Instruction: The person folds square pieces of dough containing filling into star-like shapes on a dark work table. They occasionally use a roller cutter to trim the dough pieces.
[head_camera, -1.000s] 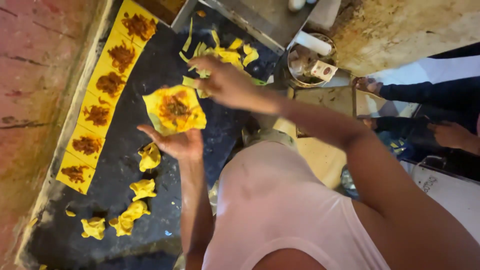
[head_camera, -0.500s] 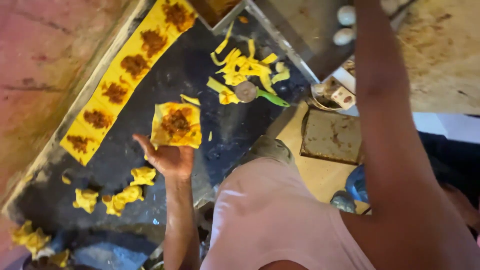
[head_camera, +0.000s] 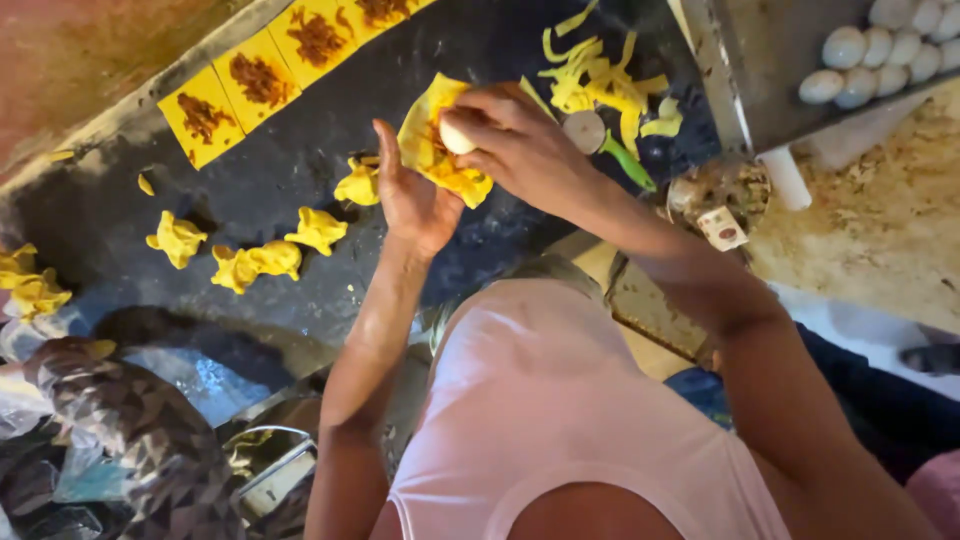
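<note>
Pink cloth of the person's top (head_camera: 560, 420) fills the near middle, and from it both bare arms reach out over a dark worktop (head_camera: 300, 170). At the near left, a patterned sleeve (head_camera: 130, 430) of someone else sits beside crumpled plastic; whose hand is in it, I cannot tell.

Up over the worktop now: the left hand (head_camera: 412, 195) is cupped, palm up, fingers spread and half curled under a yellow dough sheet (head_camera: 440, 150) that drapes across it. The right hand (head_camera: 515, 145) comes in from the right, fingertips pinched round a white egg (head_camera: 456, 135) and pressing it into the middle of that sheet. So the sheet rests in the left palm, held above the worktop, with the egg touching it.

Just left of the left hand lies a folded yellow dumpling (head_camera: 360, 185), and further left three more folded ones (head_camera: 255, 250) sit in a loose line, with a heap at the far left edge (head_camera: 30, 285).

To the right, near the right wrist, a small round tin (head_camera: 720, 195) holds a pale square tag with a dark red mark.

Farther out, a row of flat yellow squares (head_camera: 260, 75) with brown filling runs along the far left edge of the worktop. Yellow dough trimmings (head_camera: 590, 75) lie far centre, beside a green-handled cutter (head_camera: 610, 150). At the far right, white eggs in a tray (head_camera: 880, 45) sit on a grey surface.
</note>
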